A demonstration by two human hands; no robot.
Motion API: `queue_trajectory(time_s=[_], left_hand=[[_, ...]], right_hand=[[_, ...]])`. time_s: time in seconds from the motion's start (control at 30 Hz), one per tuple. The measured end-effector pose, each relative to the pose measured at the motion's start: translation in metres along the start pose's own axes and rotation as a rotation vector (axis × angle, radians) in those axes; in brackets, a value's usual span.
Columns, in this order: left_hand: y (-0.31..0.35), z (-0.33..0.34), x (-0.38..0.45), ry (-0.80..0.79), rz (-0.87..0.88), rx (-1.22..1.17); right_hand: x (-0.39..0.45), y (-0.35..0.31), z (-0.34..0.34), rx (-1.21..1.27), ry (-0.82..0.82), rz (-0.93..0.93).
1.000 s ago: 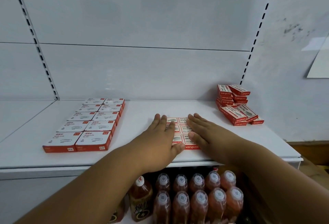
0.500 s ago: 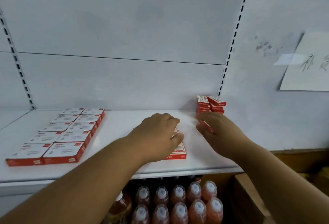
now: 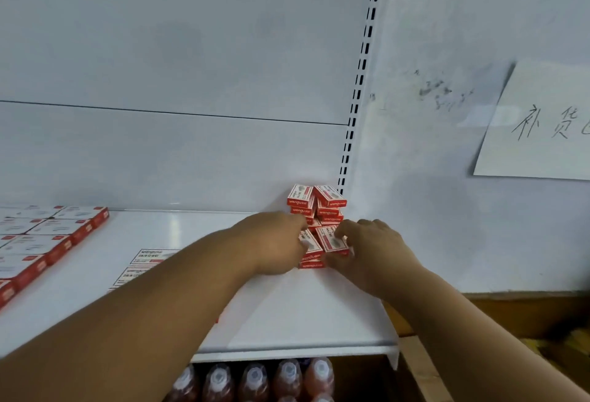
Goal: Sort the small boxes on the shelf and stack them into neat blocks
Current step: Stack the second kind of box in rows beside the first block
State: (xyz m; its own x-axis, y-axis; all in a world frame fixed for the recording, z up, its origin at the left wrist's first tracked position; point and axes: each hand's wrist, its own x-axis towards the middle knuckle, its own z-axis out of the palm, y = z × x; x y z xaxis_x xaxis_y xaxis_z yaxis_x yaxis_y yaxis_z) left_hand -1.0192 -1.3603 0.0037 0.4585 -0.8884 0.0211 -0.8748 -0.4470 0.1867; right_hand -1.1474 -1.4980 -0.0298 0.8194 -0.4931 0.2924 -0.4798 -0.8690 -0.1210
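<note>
- A white sheet of paper [image 3: 539, 133] with handwritten characters is stuck on the wall at far right.
- Red-tinted bottles [image 3: 255, 382] with white caps stand in rows below, near.
- Dark scuff marks [image 3: 437, 92] smudge the right wall.

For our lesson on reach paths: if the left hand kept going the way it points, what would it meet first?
Probably the loose pile of small red-and-white cardboard boxes that the left hand already touches, then the white back panel; depth is unclear.

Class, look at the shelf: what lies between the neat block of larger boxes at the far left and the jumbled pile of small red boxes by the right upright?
In the head view, a flat block of small boxes, partly hidden by the left forearm, on otherwise bare shelf.
</note>
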Motion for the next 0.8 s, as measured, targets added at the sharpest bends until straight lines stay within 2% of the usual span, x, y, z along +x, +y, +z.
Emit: queue_trajectory(time_s=[0.1, 0.17, 0.3, 0.4, 0.5, 0.57, 0.7, 0.8], left_hand=[[0.004, 0.003, 0.013, -0.037, -0.081, -0.031], [0.003, 0.004, 0.013, 0.004, -0.111, -0.097], [0.005, 0.004, 0.008, 0.166, -0.133, -0.239], [0.004, 0.004, 0.002, 0.341, -0.125, -0.371], [-0.002, 0.001, -0.013, 0.469, -0.13, -0.597], [-0.007, -0.004, -0.025, 0.551, -0.14, -0.808], [-0.026, -0.015, -0.047, 0.695, -0.207, -1.087], [-0.049, -0.023, -0.063, 0.683, -0.284, -1.299]], right_hand=[[0.003, 0.007, 0.003, 0.166, -0.013, 0.006], [0.004, 0.01, 0.003, 0.247, -0.019, 0.01], [0.005, 0.012, 0.004, 0.374, 0.014, 0.043], [0.007, 0.011, 0.001, 0.611, 0.061, 0.11], [0.006, 0.009, -0.005, 0.982, 0.062, 0.201], [0.004, 0.005, -0.011, 1.159, 0.06, 0.199], [0.001, -0.019, -0.023, 1.325, 0.043, 0.123], [0.002, -0.046, -0.023, 1.339, -0.013, 0.089]])
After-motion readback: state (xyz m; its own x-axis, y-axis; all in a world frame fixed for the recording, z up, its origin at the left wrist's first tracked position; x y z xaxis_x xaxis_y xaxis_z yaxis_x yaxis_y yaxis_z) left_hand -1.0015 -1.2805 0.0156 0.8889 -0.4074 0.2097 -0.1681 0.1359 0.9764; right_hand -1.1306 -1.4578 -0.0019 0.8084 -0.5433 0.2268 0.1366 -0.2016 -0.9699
